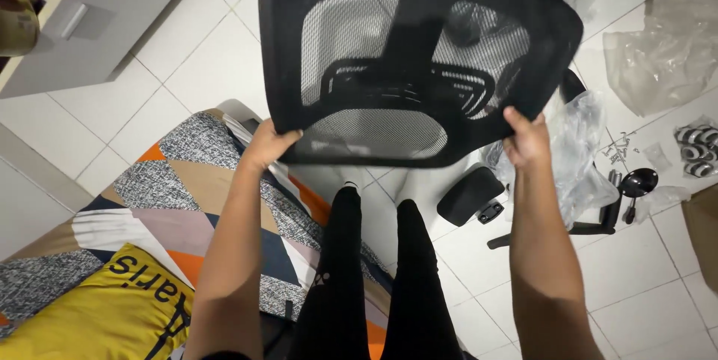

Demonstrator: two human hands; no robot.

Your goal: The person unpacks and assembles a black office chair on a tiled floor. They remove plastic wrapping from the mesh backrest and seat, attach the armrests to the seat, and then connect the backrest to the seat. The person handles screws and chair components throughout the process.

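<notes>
Left hand (265, 143) and right hand (527, 139) gripping mesh chair back (419, 53) lower edges, apparently above open tiled floor (187, 53)

White tiled floor (187, 68); armrest (470, 194), plastic wrap (662, 46), caster wheels (695, 151)

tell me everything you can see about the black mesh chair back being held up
The black mesh chair back is a wide, rounded panel with a solid dark rim and see-through netting. Through the mesh a black plastic bracket with curved ribs shows. It is held in the air above the white tiled floor, facing the camera. The left hand grips its lower left edge, and the right hand its lower right edge.
</notes>
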